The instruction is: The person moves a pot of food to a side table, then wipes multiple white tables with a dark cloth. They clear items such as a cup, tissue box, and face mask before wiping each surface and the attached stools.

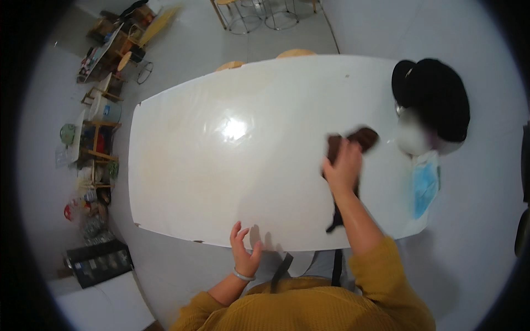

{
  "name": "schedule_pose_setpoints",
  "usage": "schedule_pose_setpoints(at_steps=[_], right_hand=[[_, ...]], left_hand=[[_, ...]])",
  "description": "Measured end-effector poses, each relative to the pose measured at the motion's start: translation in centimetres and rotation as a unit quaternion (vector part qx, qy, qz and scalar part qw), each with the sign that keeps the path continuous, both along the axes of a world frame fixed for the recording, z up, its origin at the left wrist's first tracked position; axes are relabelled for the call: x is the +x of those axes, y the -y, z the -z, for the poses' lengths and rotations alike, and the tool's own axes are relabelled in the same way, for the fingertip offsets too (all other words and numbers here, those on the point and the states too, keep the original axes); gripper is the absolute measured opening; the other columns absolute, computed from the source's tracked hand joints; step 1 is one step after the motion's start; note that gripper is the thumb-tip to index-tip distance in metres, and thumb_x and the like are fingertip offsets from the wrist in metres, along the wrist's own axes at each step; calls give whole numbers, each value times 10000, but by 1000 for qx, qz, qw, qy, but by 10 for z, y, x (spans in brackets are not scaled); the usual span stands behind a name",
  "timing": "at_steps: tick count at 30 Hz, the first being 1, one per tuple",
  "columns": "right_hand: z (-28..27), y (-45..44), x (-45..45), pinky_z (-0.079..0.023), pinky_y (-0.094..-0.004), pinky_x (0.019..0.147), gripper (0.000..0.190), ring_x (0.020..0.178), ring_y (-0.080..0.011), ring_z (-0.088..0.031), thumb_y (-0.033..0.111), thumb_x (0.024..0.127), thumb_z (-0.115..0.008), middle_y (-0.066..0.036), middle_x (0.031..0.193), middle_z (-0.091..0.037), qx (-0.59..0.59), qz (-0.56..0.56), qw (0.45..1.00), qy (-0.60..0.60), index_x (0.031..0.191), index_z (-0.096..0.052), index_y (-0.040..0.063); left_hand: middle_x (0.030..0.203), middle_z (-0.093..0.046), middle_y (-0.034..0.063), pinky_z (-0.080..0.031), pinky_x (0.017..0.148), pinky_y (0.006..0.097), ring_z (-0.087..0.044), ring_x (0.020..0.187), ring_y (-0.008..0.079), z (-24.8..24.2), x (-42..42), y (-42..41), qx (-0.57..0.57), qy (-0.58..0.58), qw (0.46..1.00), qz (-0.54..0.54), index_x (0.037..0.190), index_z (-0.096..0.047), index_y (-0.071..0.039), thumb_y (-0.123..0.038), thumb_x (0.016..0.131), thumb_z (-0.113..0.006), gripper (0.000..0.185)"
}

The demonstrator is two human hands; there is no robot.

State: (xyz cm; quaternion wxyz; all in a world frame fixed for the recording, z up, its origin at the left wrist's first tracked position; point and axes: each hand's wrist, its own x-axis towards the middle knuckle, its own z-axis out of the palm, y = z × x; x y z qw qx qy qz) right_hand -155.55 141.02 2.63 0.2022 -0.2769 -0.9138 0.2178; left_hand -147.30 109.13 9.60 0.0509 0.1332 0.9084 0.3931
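Note:
My right hand (344, 167) is closed over a dark brown, soft-looking item (364, 138), which is blurred, so its exact kind cannot be told. The item shows on both sides of my fingers, at the right part of the white table (186, 178). Below it a black strap-like piece (336, 221) lies partly hidden by my forearm; whether the two are joined I cannot tell. At the table's front edge my left hand (245, 252) holds nothing, its fingers apart and curled slightly. A pale bracelet (243, 275) circles that wrist.
A black cap (441, 97) stands at the table's right end, with a blurred whitish round thing (413, 134) before it. Nearer lies a blue face mask (425, 188). Stools (296, 53) stand beyond the far edge. A black oven-like appliance (101, 262) is at the lower left.

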Motion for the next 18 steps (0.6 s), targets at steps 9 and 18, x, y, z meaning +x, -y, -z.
schedule_pose_setpoints(at_steps=[9,18], right_hand=[[-15,446,-28,-392,-452,936,278,1087,-324,-507,186,807,-493,-158,1128,-562,-25,-474,859,-189,987,-632,26],[-8,117,152,-291,-536,1002,435,1149,-353,-490,23,639,-574,-106,1134,-590,51,24,992,110,1068,-612,89]], left_hand=[[1372,-364,203,-297,1042,421,-346,1279,326,15,-87,241,-32,-87,989,-118,1252,-396,1,-41,812,-612,492],[1344,-458,112,-399,1001,425,-461,1199,271,83,-173,413,285,292,738,-537,1312,-412,18,-426,898,-569,627]])
